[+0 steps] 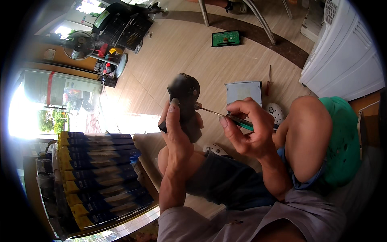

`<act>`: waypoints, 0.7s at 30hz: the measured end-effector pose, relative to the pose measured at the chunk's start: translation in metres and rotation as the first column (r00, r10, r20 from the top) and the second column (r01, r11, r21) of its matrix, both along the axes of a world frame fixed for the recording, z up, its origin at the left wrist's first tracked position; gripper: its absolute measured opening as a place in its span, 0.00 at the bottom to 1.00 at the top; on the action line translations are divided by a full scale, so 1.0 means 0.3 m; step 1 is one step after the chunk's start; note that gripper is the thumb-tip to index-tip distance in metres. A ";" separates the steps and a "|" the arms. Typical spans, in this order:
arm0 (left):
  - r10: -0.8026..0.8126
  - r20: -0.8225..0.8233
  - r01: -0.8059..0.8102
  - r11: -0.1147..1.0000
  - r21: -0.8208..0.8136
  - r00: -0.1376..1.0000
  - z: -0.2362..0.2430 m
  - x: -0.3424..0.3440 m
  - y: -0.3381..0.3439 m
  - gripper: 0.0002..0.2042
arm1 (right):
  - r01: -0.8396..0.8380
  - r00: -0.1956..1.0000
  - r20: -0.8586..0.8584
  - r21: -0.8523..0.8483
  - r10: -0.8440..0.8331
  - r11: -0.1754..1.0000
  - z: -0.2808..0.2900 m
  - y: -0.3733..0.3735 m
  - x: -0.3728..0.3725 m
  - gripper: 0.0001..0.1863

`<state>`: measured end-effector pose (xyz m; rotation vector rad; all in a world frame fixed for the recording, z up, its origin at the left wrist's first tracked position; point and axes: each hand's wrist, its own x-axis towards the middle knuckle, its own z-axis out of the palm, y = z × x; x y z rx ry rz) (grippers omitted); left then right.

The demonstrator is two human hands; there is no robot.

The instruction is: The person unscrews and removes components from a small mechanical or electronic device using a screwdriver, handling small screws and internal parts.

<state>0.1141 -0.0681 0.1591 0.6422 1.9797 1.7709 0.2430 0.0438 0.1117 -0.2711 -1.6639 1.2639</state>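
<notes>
Black, rounded housing (188, 109), 1 off, gripped in the left hand (177, 135), thumb along its near face, fingers wrapped behind. Right hand (254, 131) pinches 1 slim screwdriver with a green-and-black handle (243, 123) between thumb and forefinger; its thin metal shaft points left, to the housing's right side. Hands are apart from each other, each closed on its own item.

Counts, placed from the hands:
- Flat pale-grey rectangular panel (244, 91): 1, on the floor just beyond the right hand.
- Red-handled screwdriver (268, 86): 1, right of that panel.
- Green circuit board in a dark frame (225, 38): 1, well beyond both hands.
- White perforated shoes: 2, one right of the right hand (275, 113), one below and between the hands (215, 149).
- Green plastic stool (344, 141): 1, far right of the right hand.
- Blue-and-yellow boxes (100, 173): one stack, left of the left hand; edges merge, exact number uncertain.

Hard to make out: whether the driver tip sits in a screw. Housing's underside and part of its left side covered by the left hand. Panel's lower edge partly behind the right hand. Stool partly hidden by the knee.
</notes>
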 end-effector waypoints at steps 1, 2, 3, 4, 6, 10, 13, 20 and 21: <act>0.001 0.007 -0.001 1.000 0.007 1.000 -0.001 0.000 0.002 0.27 | -0.003 1.000 0.019 0.008 0.003 1.000 -0.001 0.001 0.002 0.14; 0.005 0.011 -0.005 1.000 0.007 1.000 -0.003 0.000 0.001 0.27 | -0.002 1.000 0.023 0.002 0.002 1.000 -0.002 -0.001 0.003 0.14; 0.009 0.012 -0.009 1.000 0.008 1.000 -0.002 -0.001 -0.002 0.27 | -0.002 1.000 0.025 -0.004 0.002 1.000 -0.002 -0.004 0.002 0.13; 0.014 0.013 -0.014 1.000 0.009 1.000 -0.002 -0.003 -0.005 0.27 | -0.001 1.000 0.028 -0.010 0.001 1.000 -0.001 -0.008 0.001 0.13; 0.002 0.025 -0.003 1.000 0.017 1.000 -0.009 -0.007 -0.006 0.27 | 0.033 0.999 0.003 -0.017 -0.033 0.999 -0.001 -0.014 -0.007 0.13; -0.010 0.061 0.009 1.000 0.030 0.998 -0.011 -0.008 -0.003 0.27 | 0.060 0.998 -0.032 -0.072 -0.063 0.996 0.010 -0.018 -0.005 0.10; -0.023 0.068 0.022 1.000 0.016 0.997 -0.017 -0.013 -0.010 0.27 | 0.054 0.991 -0.122 -0.006 -0.054 0.999 -0.001 0.003 0.005 0.10; -0.028 0.049 0.026 0.999 0.040 0.998 -0.016 -0.007 -0.008 0.27 | 0.036 0.992 -0.104 -0.300 -0.070 0.953 -0.049 0.004 0.013 0.11; -0.038 0.046 0.036 0.998 0.042 0.998 -0.016 -0.008 -0.009 0.27 | 0.009 0.996 -0.081 -0.339 -0.039 0.941 -0.046 0.008 0.014 0.13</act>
